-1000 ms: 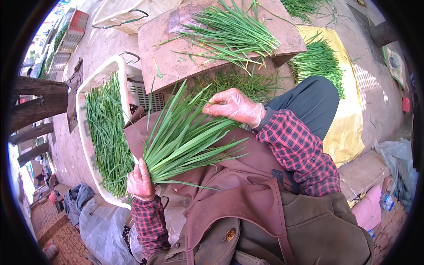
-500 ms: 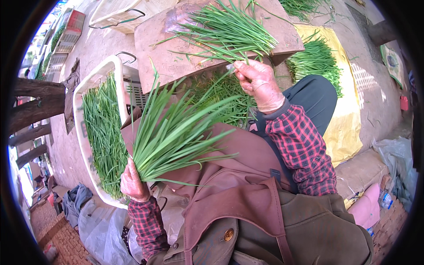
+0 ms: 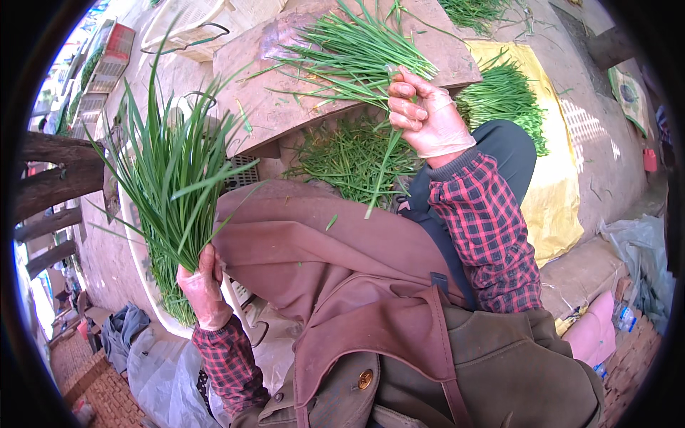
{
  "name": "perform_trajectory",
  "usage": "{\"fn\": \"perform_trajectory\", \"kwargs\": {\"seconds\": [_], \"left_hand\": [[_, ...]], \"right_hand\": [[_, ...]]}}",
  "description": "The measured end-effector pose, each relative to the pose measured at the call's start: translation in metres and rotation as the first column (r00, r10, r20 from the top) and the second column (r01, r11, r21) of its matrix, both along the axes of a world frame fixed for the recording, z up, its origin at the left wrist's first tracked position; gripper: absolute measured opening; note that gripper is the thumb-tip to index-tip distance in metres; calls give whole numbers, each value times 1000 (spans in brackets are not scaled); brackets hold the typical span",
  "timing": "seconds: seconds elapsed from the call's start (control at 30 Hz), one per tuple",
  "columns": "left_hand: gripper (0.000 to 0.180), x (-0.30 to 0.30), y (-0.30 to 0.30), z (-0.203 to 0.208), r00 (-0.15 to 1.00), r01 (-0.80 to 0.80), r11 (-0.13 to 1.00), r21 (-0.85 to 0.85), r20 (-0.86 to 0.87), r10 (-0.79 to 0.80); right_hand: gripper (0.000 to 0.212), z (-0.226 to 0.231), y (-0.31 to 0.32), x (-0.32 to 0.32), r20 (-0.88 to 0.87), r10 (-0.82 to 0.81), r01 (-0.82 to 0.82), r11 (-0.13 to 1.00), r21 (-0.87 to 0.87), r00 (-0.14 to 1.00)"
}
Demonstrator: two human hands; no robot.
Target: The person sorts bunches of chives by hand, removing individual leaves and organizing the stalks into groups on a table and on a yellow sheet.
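Note:
My left hand (image 3: 202, 285) is closed around the base of a bunch of garlic chives (image 3: 171, 164), its long green blades fanning upward in front of the white crate (image 3: 135, 228). My right hand (image 3: 426, 114), in a thin clear glove, is curled near the board's front edge with a few chive blades (image 3: 384, 171) hanging down from it. At its fingertips is a small pale thing that I cannot make out. Just beyond lies a loose pile of chives (image 3: 364, 53) on the low board (image 3: 250, 107). A brown apron (image 3: 307, 242) covers my lap.
Chive scraps (image 3: 349, 160) are heaped on the ground below the board. To the right, a neat stack of chives (image 3: 506, 100) rests on a yellow sheet (image 3: 564, 192). Another crate (image 3: 193, 28) stands at the back left. Dark wooden bars (image 3: 61, 171) rise at the left.
My left hand has swung the chive bunch up and left, from across my lap to upright over the crate. My right hand has turned over, with blades now hanging below it.

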State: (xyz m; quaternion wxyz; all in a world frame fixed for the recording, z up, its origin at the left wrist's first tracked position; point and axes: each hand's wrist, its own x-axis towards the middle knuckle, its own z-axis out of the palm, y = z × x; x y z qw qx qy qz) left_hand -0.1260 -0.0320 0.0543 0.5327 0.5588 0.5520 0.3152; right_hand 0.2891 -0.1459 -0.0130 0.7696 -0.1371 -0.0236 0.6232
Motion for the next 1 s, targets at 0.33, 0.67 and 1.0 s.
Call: {"fn": "perform_trajectory", "kwargs": {"seconds": [0.33,0.67,1.0], "left_hand": [[21,110,21,-27,925,340,891,-302,278,-258],[30,139,-23,-56,876,453,682,-574,429,-221],[69,112,-41,-51,776,629,549,-551,486,-401]], "right_hand": [[17,83,6,-29,-139,200,-196,980,41,970],[19,83,16,-57,-165,233,-227,972,55,958],[19,35,39,-66,12,-88,89,992,-89,996]]}}
